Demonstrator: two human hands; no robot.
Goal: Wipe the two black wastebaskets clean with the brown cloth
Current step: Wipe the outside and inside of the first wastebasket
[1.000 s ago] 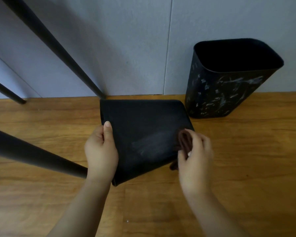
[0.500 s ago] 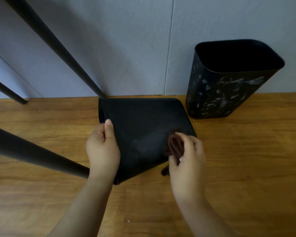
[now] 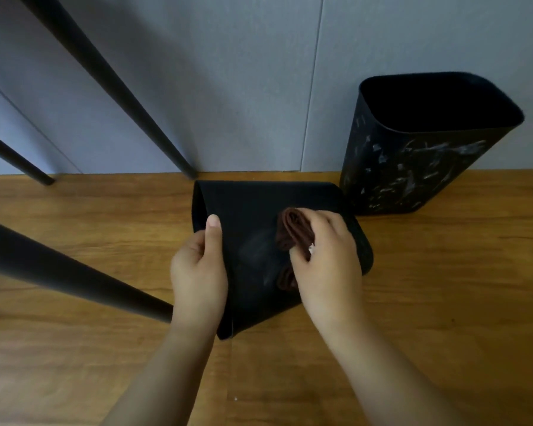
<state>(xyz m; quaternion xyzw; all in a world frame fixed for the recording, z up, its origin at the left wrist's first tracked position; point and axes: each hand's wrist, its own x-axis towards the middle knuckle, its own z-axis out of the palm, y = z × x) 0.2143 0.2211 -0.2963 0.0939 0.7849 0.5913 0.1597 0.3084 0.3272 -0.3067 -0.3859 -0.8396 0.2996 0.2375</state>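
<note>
Wooden floor (image 3: 443,272) against a grey panelled wall (image 3: 228,87).
Slanted black furniture legs (image 3: 111,87) are seen at left.

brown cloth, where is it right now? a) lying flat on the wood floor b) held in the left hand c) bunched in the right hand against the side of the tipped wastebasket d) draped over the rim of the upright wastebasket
c: the brown cloth is bunched in the right hand, pressed on the side of the tipped wastebasket, while the left hand grips that wastebasket's edge.
</note>
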